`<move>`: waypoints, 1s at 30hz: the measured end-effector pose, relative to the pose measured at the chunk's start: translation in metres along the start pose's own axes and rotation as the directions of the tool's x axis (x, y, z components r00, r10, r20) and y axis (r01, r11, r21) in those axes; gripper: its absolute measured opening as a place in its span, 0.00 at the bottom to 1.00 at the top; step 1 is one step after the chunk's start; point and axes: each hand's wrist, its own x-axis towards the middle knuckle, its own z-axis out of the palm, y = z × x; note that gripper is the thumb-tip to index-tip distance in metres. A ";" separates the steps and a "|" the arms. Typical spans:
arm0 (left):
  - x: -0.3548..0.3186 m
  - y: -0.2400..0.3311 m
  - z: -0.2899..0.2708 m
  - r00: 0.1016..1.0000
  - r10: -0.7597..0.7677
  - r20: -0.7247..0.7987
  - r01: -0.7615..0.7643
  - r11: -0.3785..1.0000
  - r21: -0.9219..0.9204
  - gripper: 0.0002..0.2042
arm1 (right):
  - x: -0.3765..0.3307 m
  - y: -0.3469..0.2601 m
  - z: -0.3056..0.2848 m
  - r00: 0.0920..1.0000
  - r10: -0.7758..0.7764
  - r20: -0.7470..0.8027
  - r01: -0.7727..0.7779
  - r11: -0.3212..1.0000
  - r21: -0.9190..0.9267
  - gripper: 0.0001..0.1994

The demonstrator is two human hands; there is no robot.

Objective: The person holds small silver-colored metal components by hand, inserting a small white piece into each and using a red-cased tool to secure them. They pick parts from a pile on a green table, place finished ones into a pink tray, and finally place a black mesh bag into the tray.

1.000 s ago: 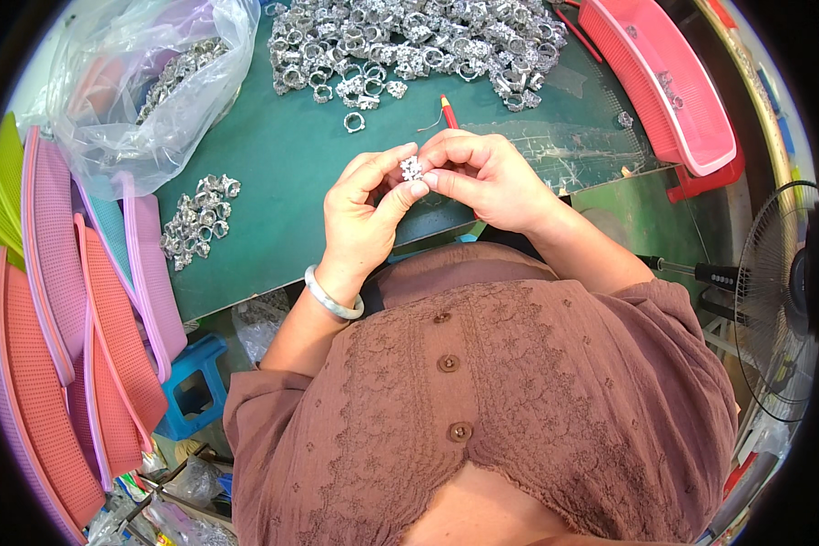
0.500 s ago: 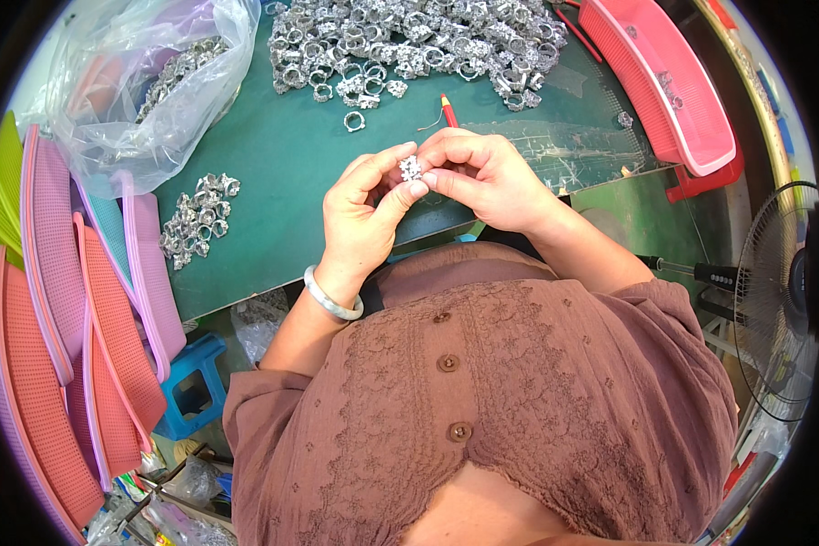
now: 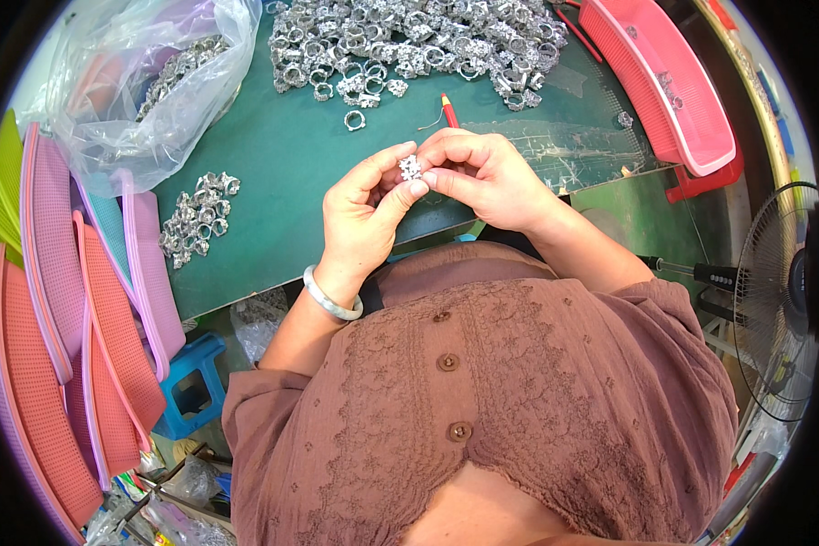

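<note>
Both hands meet over the near edge of a green work mat (image 3: pixel 282 155). My left hand (image 3: pixel 364 214) and my right hand (image 3: pixel 482 177) pinch one small silver ring (image 3: pixel 410 167) between their fingertips. A pale bangle sits on my left wrist. A big heap of similar silver rings (image 3: pixel 419 41) lies at the far side of the mat. A smaller cluster of rings (image 3: pixel 196 217) rests to the left of my left hand. One single ring (image 3: pixel 355 119) lies apart, and a red pencil (image 3: pixel 449 110) lies just beyond my right hand.
A clear plastic bag (image 3: pixel 146 82) holding more rings sits at the far left. Stacked pink, orange and purple trays (image 3: pixel 73 309) line the left side. A red tray (image 3: pixel 664 82) stands at the right, a fan (image 3: pixel 783 300) lower right, a blue stool (image 3: pixel 191 382) below the table.
</note>
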 end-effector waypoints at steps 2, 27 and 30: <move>0.000 -0.001 -0.001 1.000 0.004 0.005 -0.004 1.000 0.004 0.16 | 0.000 0.000 0.000 1.000 0.007 0.004 -0.007 1.000 0.005 0.05; -0.001 0.003 0.000 0.998 -0.064 -0.003 0.064 0.998 0.003 0.16 | 0.000 -0.003 0.001 0.996 0.093 0.016 -0.094 0.990 0.101 0.05; -0.001 0.002 0.000 0.998 -0.061 -0.004 0.061 0.998 0.004 0.16 | 0.000 -0.002 0.001 0.997 0.076 0.017 -0.077 0.992 0.100 0.05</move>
